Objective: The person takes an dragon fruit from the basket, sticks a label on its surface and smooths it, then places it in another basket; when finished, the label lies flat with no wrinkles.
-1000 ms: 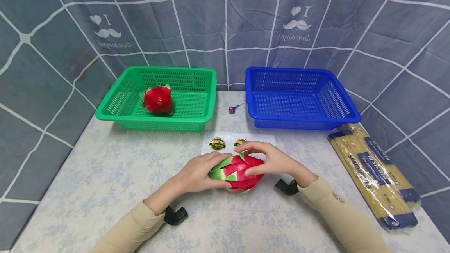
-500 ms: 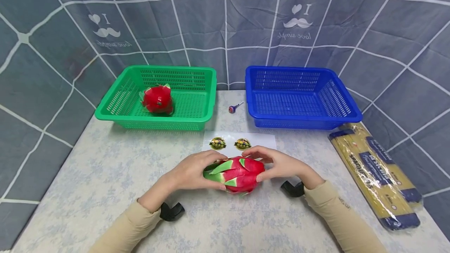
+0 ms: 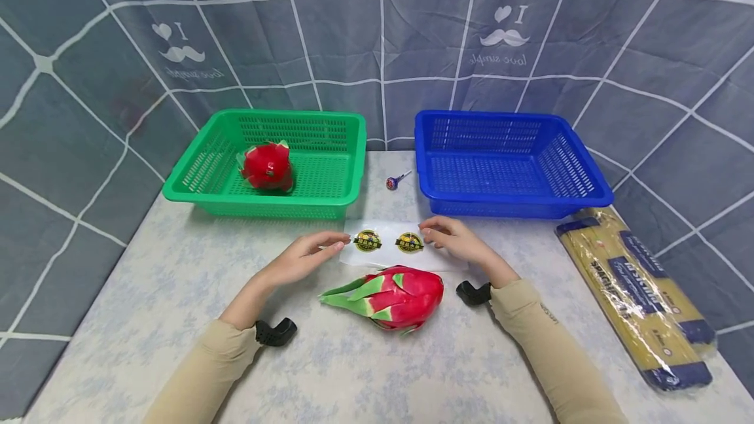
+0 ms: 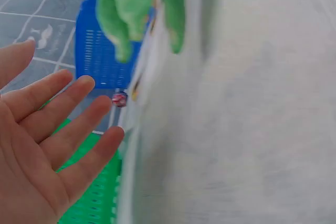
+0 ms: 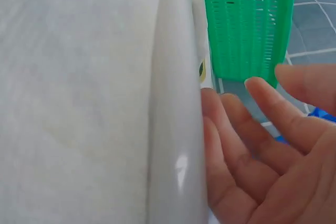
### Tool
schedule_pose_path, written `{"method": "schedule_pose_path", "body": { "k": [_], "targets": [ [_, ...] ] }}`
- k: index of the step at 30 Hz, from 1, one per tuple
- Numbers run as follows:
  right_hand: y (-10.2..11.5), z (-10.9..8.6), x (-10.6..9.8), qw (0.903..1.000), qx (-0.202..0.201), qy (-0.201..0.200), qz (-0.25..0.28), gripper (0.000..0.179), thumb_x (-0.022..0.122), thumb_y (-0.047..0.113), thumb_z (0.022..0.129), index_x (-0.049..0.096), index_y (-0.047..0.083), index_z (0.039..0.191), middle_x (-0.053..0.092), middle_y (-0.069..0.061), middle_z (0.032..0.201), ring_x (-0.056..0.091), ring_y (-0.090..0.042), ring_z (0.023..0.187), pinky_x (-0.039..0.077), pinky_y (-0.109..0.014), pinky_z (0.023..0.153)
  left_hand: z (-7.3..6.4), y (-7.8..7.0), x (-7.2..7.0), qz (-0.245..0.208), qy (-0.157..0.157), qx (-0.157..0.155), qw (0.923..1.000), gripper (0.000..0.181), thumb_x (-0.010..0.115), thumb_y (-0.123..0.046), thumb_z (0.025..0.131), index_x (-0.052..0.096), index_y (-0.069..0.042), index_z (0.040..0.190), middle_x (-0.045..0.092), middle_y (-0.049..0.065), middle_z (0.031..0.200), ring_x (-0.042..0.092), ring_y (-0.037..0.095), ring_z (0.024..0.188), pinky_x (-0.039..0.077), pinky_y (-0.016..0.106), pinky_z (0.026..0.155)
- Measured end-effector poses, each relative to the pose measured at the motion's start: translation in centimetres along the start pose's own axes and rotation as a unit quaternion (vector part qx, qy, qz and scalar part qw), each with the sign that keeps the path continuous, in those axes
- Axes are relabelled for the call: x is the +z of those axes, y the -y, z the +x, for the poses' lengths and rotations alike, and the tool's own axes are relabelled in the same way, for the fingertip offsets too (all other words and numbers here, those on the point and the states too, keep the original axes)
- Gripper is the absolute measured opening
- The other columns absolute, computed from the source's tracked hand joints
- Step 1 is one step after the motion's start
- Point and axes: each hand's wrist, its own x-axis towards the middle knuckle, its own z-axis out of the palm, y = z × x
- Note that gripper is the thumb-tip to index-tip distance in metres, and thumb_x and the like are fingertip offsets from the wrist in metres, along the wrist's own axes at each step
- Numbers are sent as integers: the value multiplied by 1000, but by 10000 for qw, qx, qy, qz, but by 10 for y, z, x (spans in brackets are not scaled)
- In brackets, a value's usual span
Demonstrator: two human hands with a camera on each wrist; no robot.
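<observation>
A red dragon fruit (image 3: 406, 296) with green leafy tips lies on its side on the table, between and below both hands. Just beyond it lies a flat white sheet (image 3: 385, 257) bearing two round black-and-yellow labels. My left hand (image 3: 303, 257) is off the fruit, its fingertips right at the sheet's left edge. Spread fingers (image 4: 79, 145) show in the left wrist view, with nothing held. Over the sheet's right end is my right hand (image 3: 456, 239), its fingers loosely bent. In the right wrist view the thumb (image 5: 310, 85) stands apart from the other fingers.
A green basket (image 3: 265, 201) at the back left holds another dragon fruit (image 3: 268, 166). A blue basket (image 3: 512, 201) stands back right, with a lollipop (image 3: 393, 182) between the two. Spaghetti packs (image 3: 636, 300) lie along the right side. A tile-patterned curtain (image 3: 341, 38) hangs behind.
Both hands have let go of the dragon fruit and moved up to the two ends of the label sheet. The fruit now lies on the table, its leafy tips pointing left.
</observation>
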Motion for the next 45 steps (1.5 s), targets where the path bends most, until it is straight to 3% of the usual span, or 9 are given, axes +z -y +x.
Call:
{"method": "schedule_pose_path", "body": {
  "k": [5, 12, 19, 32, 36, 41, 45],
  "targets": [
    [-3, 0, 3, 9991, -180, 60, -375, 32, 50, 15, 98, 55, -3, 124, 65, -16, 102, 61, -28, 94, 49, -35, 78, 2, 9, 6, 233, 188, -223, 9993, 38, 52, -27, 97, 57, -3, 127, 58, 8, 125, 51, 23, 118, 41, 42, 96],
    [-4, 0, 6, 9937, -568, 150, -955, 31, 52, 14, 96, 60, 0, 123, 58, -15, 125, 49, -31, 120, 38, -43, 100, 2, 11, 10, 292, 288, -327, 9986, 41, 54, -29, 96, 56, -4, 128, 59, 8, 125, 51, 23, 120, 39, 43, 100],
    [-7, 0, 8, 9882, -929, 137, -1209, 28, 51, 10, 97, 62, -2, 119, 59, -17, 123, 48, -35, 121, 35, -46, 102, 3, 10, 10, 251, 326, -360, 9985, 42, 54, -30, 96, 55, -4, 129, 58, 8, 127, 50, 23, 121, 39, 43, 100],
    [-5, -1, 10, 9934, -877, 345, -653, 26, 56, 5, 93, 62, -5, 116, 55, -18, 119, 49, -33, 114, 38, -44, 97, 2, 11, 11, 433, 294, -334, 9981, 42, 54, -31, 96, 56, -4, 129, 58, 7, 126, 50, 23, 120, 38, 43, 100],
    [3, -4, 8, 9963, -651, -16, -567, 24, 62, 10, 91, 66, -2, 111, 58, -15, 115, 53, -28, 108, 43, -37, 91, 2, 8, 11, 479, 292, -338, 9979, 42, 54, -31, 96, 56, -4, 128, 58, 7, 126, 51, 23, 120, 39, 42, 100],
    [0, -1, 3, 9964, -403, -738, 90, 18, 73, 7, 81, 70, -2, 96, 67, -12, 96, 63, -18, 86, 51, -25, 75, 2, 6, 12, 429, 252, -230, 9985, 42, 55, -30, 96, 57, -3, 127, 59, 7, 124, 53, 22, 117, 41, 41, 98],
    [5, -3, -2, 9928, -533, -924, 536, 22, 75, -1, 76, 63, -7, 95, 66, -13, 83, 63, -13, 72, 51, -22, 65, 0, 1, 14, 895, 98, -1, 9959, 42, 56, -34, 95, 59, -4, 124, 61, 5, 121, 58, 19, 110, 45, 38, 93]
  ]
}}
